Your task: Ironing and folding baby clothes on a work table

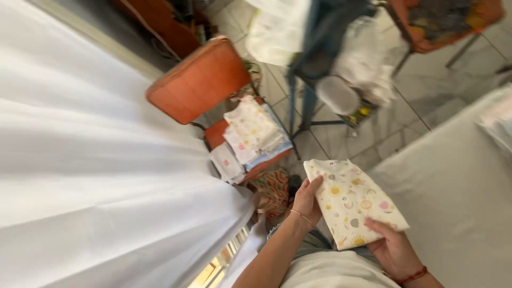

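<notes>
A folded cream cloth (352, 202) printed with small suns and rainbows is held up between both hands. My left hand (308, 200) grips its left edge with the thumb on top. My right hand (393, 248) holds the lower right corner from underneath; a red string bracelet is on that wrist. Beyond the cloth, a stack of folded printed cloths (252, 133) lies on the seat of an orange chair (200, 80).
A white cloth-covered surface (96, 176) fills the left side. Another pale covered surface (458, 186) lies to the right. A blue-framed stand (306, 101) loaded with white fabric stands on the tiled floor behind the chair. A second orange chair (442, 21) is at top right.
</notes>
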